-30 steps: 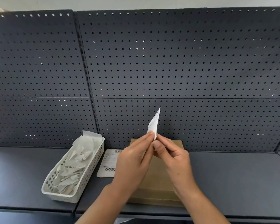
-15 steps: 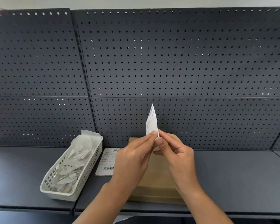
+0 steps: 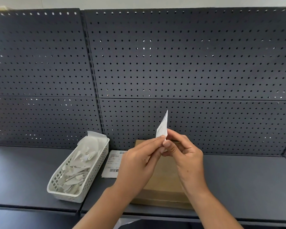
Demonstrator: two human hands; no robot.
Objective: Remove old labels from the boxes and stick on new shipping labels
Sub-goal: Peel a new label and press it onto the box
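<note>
A brown cardboard box lies flat on the dark shelf, mostly behind my hands. Above it I hold a white printed label upright, seen nearly edge-on. My left hand pinches its lower corner with fingertips and thumb, and my right hand pinches the same corner from the other side. A sheet of shipping labels with barcodes lies flat on the shelf, just left of the box.
A white slotted plastic basket with several crumpled paper scraps stands left of the label sheet. A dark pegboard wall rises right behind the box. The dark shelf stretches to the right; its front edge runs just below the box.
The label and both hands have stayed in nearly the same place; the label has turned slightly, now leaning a little more to the right. Box, sheet and basket are unmoved.
</note>
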